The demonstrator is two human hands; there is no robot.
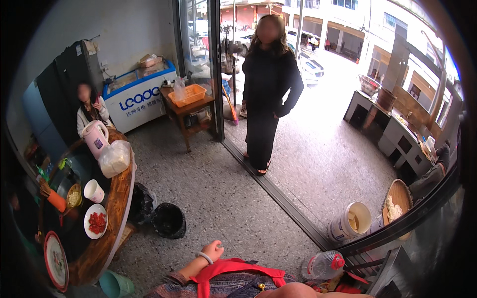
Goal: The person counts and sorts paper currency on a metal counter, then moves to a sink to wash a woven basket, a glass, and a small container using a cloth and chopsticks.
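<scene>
My left hand [212, 250], with a pale band at its wrist, is held before the red apron [238, 266], over the speckled floor. Its fingers are loosely curled, thumb apart, with nothing visible in them. My right hand is out of view; bare skin of an arm shows at the bottom edge. To the left, a round wooden table [121, 193] bears a plate of chopped red peppers [97, 222], a paper cup [94, 191], a pink kettle [95, 138] and a bagged item [114, 158]. A clear plastic bottle [322, 265] with a red cap is at lower right.
A person in black [270, 82] stands by the door track [275, 197]; another sits beyond the table [91, 108]. Black-lined bins [168, 220] stand near the table, a green bin [116, 284] below it. A white bucket [348, 221] and a woven basket [402, 193] lie right.
</scene>
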